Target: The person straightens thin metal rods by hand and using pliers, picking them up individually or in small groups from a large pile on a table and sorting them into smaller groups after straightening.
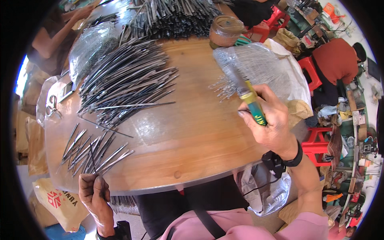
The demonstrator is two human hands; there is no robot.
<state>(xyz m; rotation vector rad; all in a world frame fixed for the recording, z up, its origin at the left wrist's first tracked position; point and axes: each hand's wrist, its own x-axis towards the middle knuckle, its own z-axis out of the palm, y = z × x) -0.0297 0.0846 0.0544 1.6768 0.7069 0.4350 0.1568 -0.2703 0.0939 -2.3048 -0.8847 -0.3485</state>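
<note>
My left hand (95, 192) is at the table's near left edge, fingertips pinched on a thin dark strip (92, 160) that points up and away. Just beyond it lies a loose small group of thin dark strips (82, 150). Over the right side of the table, my right hand (270, 120) is closed around a hand tool (252, 102) with a green and yellow handle. Its metal front end is blurred, so its exact kind cannot be told. That end hangs over a clear plastic bag (260, 64) of thin wire-like pieces, some of them poking out at its left.
A large pile of dark strips (124, 76) covers the table's left middle, with a bigger heap (176, 16) behind. Scissors (52, 107) lie at the left edge. A brown round container (227, 32) stands at the back. Other people sit nearby, among red stools (316, 146).
</note>
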